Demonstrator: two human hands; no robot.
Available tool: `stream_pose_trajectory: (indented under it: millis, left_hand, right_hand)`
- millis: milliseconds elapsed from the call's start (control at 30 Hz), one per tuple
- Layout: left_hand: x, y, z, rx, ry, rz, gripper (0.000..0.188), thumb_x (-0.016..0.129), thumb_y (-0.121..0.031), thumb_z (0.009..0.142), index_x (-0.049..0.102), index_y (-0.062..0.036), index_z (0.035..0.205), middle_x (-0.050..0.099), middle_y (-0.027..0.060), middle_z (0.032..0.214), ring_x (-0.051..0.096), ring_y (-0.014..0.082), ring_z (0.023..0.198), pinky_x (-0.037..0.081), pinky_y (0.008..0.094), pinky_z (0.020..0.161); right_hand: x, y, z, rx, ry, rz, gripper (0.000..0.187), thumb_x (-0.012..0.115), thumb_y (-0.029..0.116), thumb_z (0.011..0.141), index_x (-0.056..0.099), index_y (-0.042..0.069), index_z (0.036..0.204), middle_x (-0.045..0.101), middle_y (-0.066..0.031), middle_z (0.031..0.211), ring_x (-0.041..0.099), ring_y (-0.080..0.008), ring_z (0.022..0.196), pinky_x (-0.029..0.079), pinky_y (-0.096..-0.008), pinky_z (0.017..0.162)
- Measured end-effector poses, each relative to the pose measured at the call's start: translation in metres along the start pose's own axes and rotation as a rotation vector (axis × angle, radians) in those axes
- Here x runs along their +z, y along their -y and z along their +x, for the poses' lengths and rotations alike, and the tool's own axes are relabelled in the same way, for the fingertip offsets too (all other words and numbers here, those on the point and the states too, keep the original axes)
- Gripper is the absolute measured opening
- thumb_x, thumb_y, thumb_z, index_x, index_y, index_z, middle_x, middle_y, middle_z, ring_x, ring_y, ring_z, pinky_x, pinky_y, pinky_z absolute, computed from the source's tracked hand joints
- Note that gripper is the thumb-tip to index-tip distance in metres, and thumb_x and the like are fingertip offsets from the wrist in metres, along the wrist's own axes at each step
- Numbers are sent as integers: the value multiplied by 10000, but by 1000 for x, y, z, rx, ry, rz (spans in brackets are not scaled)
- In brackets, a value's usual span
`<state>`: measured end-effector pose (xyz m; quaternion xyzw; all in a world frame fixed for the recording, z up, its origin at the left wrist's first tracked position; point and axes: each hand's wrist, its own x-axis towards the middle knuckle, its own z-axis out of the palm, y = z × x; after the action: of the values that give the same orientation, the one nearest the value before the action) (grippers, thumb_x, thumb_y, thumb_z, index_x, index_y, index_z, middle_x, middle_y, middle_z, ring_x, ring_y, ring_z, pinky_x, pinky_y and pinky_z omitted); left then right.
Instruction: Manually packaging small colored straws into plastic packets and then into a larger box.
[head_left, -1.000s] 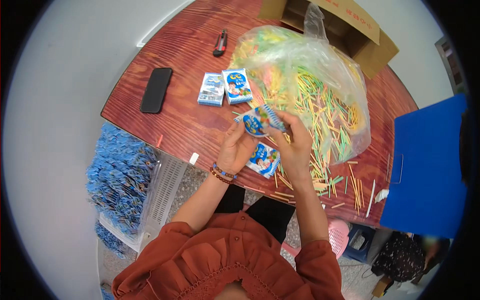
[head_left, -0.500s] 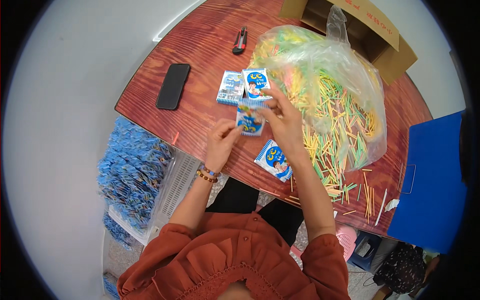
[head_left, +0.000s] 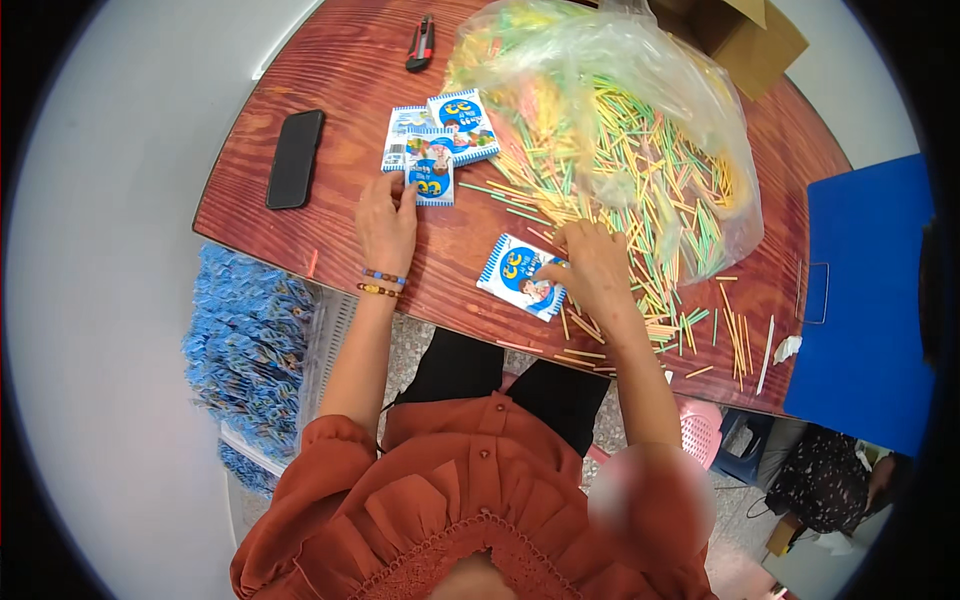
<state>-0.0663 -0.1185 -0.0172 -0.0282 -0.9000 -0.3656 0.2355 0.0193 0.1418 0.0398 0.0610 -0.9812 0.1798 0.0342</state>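
A small blue-and-white printed packet [head_left: 432,188] lies on the red wood-grain table, its far end overlapping two similar packets, one upper packet [head_left: 463,125] and one left packet [head_left: 398,135]. Thumb and fingers of my left hand [head_left: 386,228] touch its left side, slightly apart. My right hand [head_left: 598,268] is over the near-left edge of a heap of thin yellow, green and pink straw-like sticks [head_left: 640,140]. Its fingers are bent and spread. Another blue-and-white packet [head_left: 518,274] lies beside it, the right thumb over its right edge.
A clear plastic bag [head_left: 735,225] encloses much of the heap, with a cardboard box [head_left: 765,50] behind. The phone [head_left: 296,160] and utility knife [head_left: 421,43] lie at left. Right stands a blue panel [head_left: 865,300]; a mass of blue packets [head_left: 245,330] sits below the table's left edge.
The packet that both hands held in the air now lies against the other two. My right hand has left it and moved down to the sticks. The view has shifted.
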Motion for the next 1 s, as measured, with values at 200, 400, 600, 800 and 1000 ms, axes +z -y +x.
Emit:
stream_pose_trajectory:
  millis: [200,400,600,800,1000]
  left_hand:
    - [-10,-25,-11,-47,-48,-247,206,666,-82,850,629,-6,1039,588,125,954,603,254,809,486,357,697]
    - [-18,-89,-35,166,194,-352,255,705,-74,797,632,-27,1037,585,115,975,569,262,898,474,343,786]
    - [13,-108,-41,98,471,-337,179,748,-77,795,627,-20,915,568,14,881,529,74,776,451,237,652]
    - [10,-102,-42,-196,579,-747,90,696,-62,854,628,-5,868,630,-3,783,551,38,683,444,205,591]
    - [7,-113,-55,-485,541,-1036,72,688,-65,867,668,-5,902,665,2,815,570,30,705,458,195,605]
  right_hand:
    - [6,-9,-2,-38,-44,177,187,727,232,745,613,85,752,617,-40,789,557,-231,830,322,-379,780]
    - [6,-23,-6,-195,-226,178,107,651,200,842,686,100,856,645,-22,828,566,-221,836,340,-365,775]
    - [7,-25,2,-358,-373,245,123,636,212,856,704,109,861,645,-35,835,592,-223,832,386,-363,762]
    - [5,-23,-4,156,11,1203,66,671,70,865,664,9,888,636,11,788,562,-45,728,444,-202,630]
    - [9,-11,-24,199,-94,1379,65,692,60,847,672,1,867,638,12,732,554,-26,680,437,-197,586]
